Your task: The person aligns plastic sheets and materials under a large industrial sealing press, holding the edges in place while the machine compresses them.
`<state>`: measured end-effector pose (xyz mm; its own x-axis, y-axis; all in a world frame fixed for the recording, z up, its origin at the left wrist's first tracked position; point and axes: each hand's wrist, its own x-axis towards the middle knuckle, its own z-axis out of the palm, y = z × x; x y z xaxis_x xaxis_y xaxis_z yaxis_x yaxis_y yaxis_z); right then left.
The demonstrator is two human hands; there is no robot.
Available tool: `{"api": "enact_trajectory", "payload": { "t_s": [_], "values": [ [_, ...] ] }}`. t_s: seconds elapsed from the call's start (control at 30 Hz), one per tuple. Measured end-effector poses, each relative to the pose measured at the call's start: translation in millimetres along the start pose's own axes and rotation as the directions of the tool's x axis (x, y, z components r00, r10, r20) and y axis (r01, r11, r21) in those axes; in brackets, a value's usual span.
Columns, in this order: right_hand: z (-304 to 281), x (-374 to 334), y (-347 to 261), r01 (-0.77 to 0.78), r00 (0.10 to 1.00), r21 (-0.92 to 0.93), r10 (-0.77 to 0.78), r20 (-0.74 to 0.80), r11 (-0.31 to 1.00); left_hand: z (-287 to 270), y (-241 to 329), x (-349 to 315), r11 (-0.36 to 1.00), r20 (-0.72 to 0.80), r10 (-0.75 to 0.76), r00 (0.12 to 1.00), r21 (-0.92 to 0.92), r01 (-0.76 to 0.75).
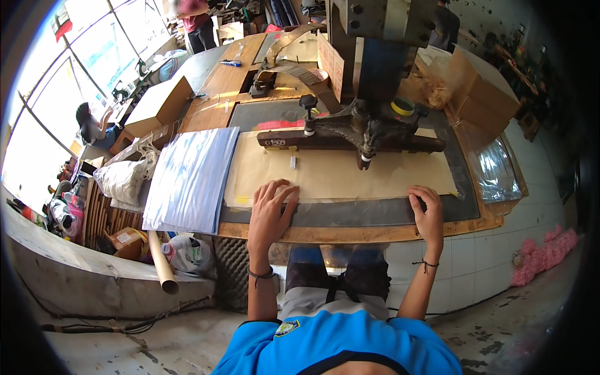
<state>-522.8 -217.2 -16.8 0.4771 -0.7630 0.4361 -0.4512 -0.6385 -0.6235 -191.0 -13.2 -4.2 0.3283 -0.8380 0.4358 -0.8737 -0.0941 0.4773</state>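
A tan sheet of paper or card (350,178) lies on the dark grey bed (325,216) of a machine. My left hand (273,211) rests palm down on its near left edge, fingers spread and slightly bent. At the near right edge my right hand (429,214) touches the sheet with loosely curled fingertips. Neither hand appears to grip anything. Across the sheet's far part spans a dark pressing bar (350,142), hung from a black metal bracket (362,125). A small pale metal piece (293,162) sits on the sheet beyond my left hand.
A stack of white sheets (189,178) lies left of the bed. Cardboard boxes stand at left (160,106) and right (481,90). Clear plastic bags (497,172) lie at the right table corner. A tape roll (402,106) sits behind the bar. Other people are in the background.
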Motion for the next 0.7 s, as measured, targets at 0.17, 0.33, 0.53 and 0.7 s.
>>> {"api": "enact_trajectory", "payload": {
  "t_s": [0.17,0.33,0.53,0.7],
  "values": [
    [-1.8,0.0,-5.1,0.035,0.999,-0.058,-0.035,0.007,0.998,4.9,-6.2,-2.5,0.999,0.025,0.035,0.999,0.027,-0.036],
    [2.6,-0.5,-15.4,0.036,0.999,-0.047,-0.034,0.042,0.998,3.2,-7.6,-4.0,0.999,0.03,0.037,0.999,0.036,-0.038],
    [4.7,-5.3,-6.5,0.061,0.995,-0.089,-0.054,0.082,0.994,5.8,-6.6,-4.9,0.998,0.035,0.037,0.999,0.039,-0.039],
    [4.3,-5.5,-12.2,0.068,0.994,-0.125,-0.056,0.099,0.99,5.7,-6.8,-6.3,0.998,0.03,0.037,0.999,0.047,-0.039]
  ]
}}
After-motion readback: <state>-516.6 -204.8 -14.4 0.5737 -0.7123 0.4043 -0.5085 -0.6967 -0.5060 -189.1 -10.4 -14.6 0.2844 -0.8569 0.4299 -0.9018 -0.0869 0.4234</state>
